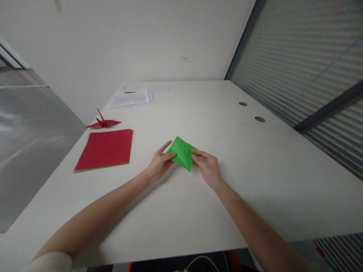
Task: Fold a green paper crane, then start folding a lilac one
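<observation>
A piece of folded green origami paper [183,152], roughly diamond-shaped with creases across it, is held between both hands over the middle of the table. My left hand [161,161] pinches its left corner, thumb on top and the index finger stretched out beyond it. On the opposite side, my right hand [207,166] grips the right corner between thumb and fingers. One pointed corner faces toward me. The fingertips beneath the paper are hidden.
On the left lies a stack of red paper squares [104,149] with a green edge beneath. Behind it sits a red paper crane [103,122]. Written sheets [130,99] rest farther back on the white table [198,226]. Two round holes [259,119] mark the right side, beside window blinds [306,56].
</observation>
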### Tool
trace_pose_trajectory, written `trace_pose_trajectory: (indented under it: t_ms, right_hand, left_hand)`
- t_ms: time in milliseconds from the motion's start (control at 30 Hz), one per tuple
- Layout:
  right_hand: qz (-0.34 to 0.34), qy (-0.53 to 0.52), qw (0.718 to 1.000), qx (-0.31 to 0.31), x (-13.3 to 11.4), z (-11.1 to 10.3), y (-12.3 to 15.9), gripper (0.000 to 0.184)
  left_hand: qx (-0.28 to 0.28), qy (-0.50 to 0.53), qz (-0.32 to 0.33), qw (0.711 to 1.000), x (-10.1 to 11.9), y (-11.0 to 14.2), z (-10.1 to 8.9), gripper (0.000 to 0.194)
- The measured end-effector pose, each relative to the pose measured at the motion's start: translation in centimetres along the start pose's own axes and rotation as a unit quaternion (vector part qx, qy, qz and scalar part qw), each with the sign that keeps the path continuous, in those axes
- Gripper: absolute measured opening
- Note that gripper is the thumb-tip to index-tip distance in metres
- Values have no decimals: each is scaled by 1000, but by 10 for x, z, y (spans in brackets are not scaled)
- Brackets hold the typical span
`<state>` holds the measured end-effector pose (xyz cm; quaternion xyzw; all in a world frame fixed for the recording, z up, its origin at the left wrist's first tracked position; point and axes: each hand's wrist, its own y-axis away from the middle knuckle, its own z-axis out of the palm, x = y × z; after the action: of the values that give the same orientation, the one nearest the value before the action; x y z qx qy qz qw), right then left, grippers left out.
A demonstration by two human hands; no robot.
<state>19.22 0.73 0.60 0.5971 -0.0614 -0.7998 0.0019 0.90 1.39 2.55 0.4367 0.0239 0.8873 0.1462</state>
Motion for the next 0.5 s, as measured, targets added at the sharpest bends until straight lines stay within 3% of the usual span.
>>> trace_pose_trajectory:
  t_ms: [67,133,267,433,500]
  right_hand:
    - [-7,24,1000,0,3,-3,-2,40]
    - [-23,67,997,-18,6,-6,-4,40]
    - [-68,110,990,-50,8,-7,-3,40]
    - [-98,68,991,-63,-1,-8,-1,68]
    - [-109,66,988,-83,-4,-9,0,58]
  left_hand:
    - [-32,23,-32,999,-9,-2,0,48]
    - [-44,31,-72,996,-16,-1,-3,35]
    - [-32,21,-64,997,-22,0,-7,44]
    - [-33,-6,-27,999,-22,-2,-7,48]
    - [-22,-30,-3,999,-22,-2,-5,44]
